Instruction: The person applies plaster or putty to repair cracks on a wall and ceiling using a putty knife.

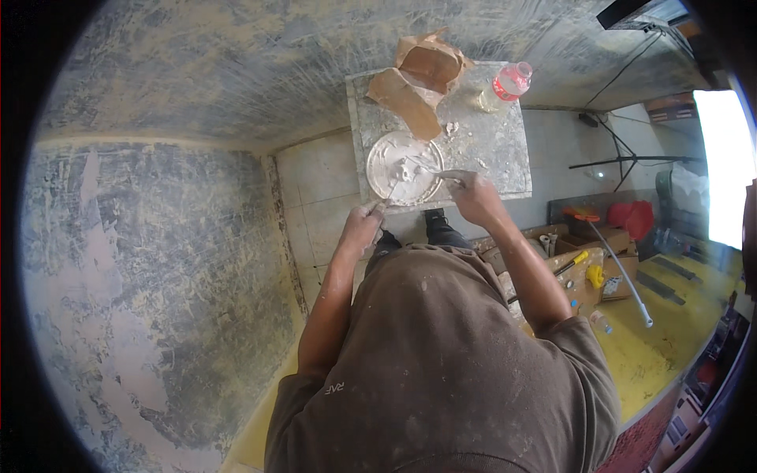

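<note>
White, thick paste is sitting in that round pale dish, on the square spattered grey board. Your R hand is gripping a slim greyish tool; your L hand, apart, is hanging by the near rim, can't tell what it's holding tbh. Imo you're wanting flat strokes, esp. nr the edge.

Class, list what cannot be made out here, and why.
In the head view:
Floor of the dish: covered by white paste.
Handle of the left tool: hidden by the left hand.
Tip of the right tool: blends into the paste.
Bright panel: detail lost to glare.
</note>
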Tool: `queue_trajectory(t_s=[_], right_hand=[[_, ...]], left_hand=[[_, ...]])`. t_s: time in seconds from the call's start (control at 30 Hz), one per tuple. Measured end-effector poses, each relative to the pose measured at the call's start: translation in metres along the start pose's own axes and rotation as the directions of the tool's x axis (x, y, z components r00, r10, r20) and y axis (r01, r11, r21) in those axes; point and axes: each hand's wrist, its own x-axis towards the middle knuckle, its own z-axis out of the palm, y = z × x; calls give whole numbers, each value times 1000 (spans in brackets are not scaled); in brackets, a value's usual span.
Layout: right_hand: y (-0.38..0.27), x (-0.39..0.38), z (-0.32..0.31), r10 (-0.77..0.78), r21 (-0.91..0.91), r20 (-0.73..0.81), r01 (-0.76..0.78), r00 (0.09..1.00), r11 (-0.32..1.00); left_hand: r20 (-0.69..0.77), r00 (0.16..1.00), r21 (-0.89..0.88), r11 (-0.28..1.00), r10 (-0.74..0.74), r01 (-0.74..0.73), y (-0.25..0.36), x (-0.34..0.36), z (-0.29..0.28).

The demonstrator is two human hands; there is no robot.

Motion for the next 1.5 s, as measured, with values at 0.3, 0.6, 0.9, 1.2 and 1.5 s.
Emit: queue_trajectory(t_s=[0.3, 0.6, 0.9, 1.2, 1.5], right_hand=[[-8, -36, -4, 1, -361, -81, -30, 997, 932], [-29, -18, 5, -54, -397, -41, 33, 998, 917], [-24, -12, 23, -262, -479, -152, 161, 953, 863], [29, -15, 17, -276, -381, -291, 154, 916, 912], [113, 28, 17, -417, -579, -493, 70, 764, 813]], left_hand=[[-172, 908, 712, 685, 382, -153, 1, -9, 14], [-174, 867, 805, 574, 467, -148, -2, -16, 14], [-220, 783, 872, 477, 581, -109, 14, -19, 3], [-236, 745, 782, 577, 623, -235, 16, -6, -12], [-61, 992, -339, 932, 112, -127, -13, -2, 16]])
